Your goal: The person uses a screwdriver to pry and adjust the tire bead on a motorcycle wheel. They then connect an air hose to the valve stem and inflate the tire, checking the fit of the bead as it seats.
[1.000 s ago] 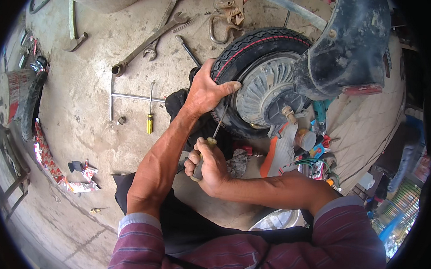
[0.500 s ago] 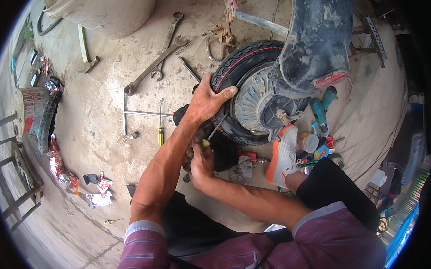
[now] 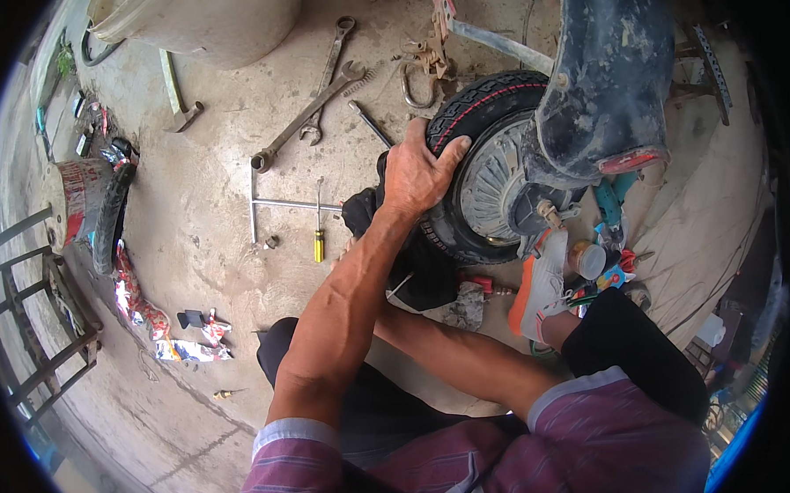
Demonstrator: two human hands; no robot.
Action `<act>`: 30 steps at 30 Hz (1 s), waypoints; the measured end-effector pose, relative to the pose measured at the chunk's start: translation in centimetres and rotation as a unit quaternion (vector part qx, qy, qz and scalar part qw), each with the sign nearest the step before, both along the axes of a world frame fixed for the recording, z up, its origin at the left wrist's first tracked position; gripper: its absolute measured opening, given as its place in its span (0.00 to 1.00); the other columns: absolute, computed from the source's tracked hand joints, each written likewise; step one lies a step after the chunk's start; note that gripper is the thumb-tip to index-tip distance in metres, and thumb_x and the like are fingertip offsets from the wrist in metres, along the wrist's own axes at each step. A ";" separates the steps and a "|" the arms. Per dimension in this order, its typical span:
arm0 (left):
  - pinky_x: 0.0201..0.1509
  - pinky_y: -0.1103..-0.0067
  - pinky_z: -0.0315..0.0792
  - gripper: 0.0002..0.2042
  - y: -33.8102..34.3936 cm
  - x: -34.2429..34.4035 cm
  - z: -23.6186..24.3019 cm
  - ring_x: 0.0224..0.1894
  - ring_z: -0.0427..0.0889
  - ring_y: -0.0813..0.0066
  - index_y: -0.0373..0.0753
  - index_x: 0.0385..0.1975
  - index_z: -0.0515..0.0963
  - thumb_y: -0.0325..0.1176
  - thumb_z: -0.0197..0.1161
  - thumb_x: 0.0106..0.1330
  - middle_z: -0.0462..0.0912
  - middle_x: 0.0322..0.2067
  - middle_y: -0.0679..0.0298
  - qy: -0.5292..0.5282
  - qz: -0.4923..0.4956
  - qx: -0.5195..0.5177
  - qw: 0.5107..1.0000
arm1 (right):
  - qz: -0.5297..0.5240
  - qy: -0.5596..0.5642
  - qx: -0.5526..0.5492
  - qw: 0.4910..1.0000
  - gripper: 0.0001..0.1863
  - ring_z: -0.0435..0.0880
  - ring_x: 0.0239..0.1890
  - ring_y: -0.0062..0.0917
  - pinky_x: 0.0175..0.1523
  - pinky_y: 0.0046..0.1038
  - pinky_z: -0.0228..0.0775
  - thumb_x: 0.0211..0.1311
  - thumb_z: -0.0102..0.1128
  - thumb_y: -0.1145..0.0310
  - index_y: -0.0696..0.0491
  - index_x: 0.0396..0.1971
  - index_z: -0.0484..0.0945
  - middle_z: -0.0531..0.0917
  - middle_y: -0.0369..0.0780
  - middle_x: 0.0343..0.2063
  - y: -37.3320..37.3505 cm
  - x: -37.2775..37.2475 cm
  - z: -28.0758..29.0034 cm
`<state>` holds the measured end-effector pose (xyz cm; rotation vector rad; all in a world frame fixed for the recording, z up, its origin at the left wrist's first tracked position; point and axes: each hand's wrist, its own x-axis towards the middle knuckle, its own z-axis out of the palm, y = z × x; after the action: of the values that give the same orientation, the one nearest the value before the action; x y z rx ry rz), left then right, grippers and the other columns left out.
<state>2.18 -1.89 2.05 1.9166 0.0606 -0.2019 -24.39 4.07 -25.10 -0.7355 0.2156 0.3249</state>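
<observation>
My left hand (image 3: 418, 171) grips the red-striped black tyre (image 3: 472, 98) of a wheel with a ribbed metal hub (image 3: 489, 189), beside a dusty black plastic fender (image 3: 604, 79). My right hand (image 3: 352, 246) is almost wholly hidden behind my left forearm; only bits of fingertip show. A thin metal shaft (image 3: 399, 286) pokes out from there, beside a black cloth (image 3: 422, 267) under the tyre. A yellow-handled screwdriver (image 3: 319, 241) lies on the floor, near a T-handled socket wrench (image 3: 278, 201) and large spanners (image 3: 301, 118).
A large pale bucket (image 3: 191, 22) and a hammer (image 3: 182, 110) lie beyond. On the left are a metal frame (image 3: 51, 350), a stained container (image 3: 76, 199) and wrappers (image 3: 188, 348). A shoe (image 3: 538, 289), drill (image 3: 609, 206) and jar (image 3: 585, 260) are at the right.
My right hand has moved from the tyre's lower left edge to behind my left forearm, drawing the screwdriver shaft away from the rim. My left hand still grips the tyre. The view has shifted.
</observation>
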 end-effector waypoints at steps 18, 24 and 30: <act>0.55 0.55 0.79 0.35 0.9 0.1 -0.9 0.50 0.88 0.36 0.32 0.52 0.78 0.60 0.74 0.63 0.88 0.41 0.39 -0.012 0.027 -0.034 0.999 | 0.363 0.079 -0.588 0.719 0.24 0.80 0.27 0.19 0.36 0.28 0.76 0.78 0.57 0.62 0.60 0.65 0.71 0.85 0.38 0.35 -28.0 16.8 45.9; 0.55 0.55 0.79 0.33 1.0 0.0 -0.7 0.50 0.87 0.36 0.32 0.51 0.77 0.60 0.74 0.64 0.88 0.42 0.38 -0.017 0.026 -0.042 0.999 | 0.255 -0.052 -0.652 0.712 0.29 0.79 0.27 0.20 0.38 0.29 0.75 0.76 0.62 0.61 0.59 0.70 0.71 0.84 0.39 0.35 -28.6 18.7 45.2; 0.54 0.55 0.79 0.32 1.0 0.4 -0.7 0.49 0.88 0.35 0.32 0.49 0.76 0.58 0.73 0.64 0.88 0.40 0.37 -0.006 0.008 -0.036 0.999 | 0.232 -0.064 -0.695 0.678 0.18 0.84 0.31 0.28 0.42 0.33 0.76 0.75 0.64 0.63 0.61 0.54 0.80 0.84 0.42 0.30 -29.5 20.2 42.3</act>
<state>2.62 -0.87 1.33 1.8449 0.0599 -0.1802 -4.22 -25.43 17.17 -2.3712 0.1014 0.5801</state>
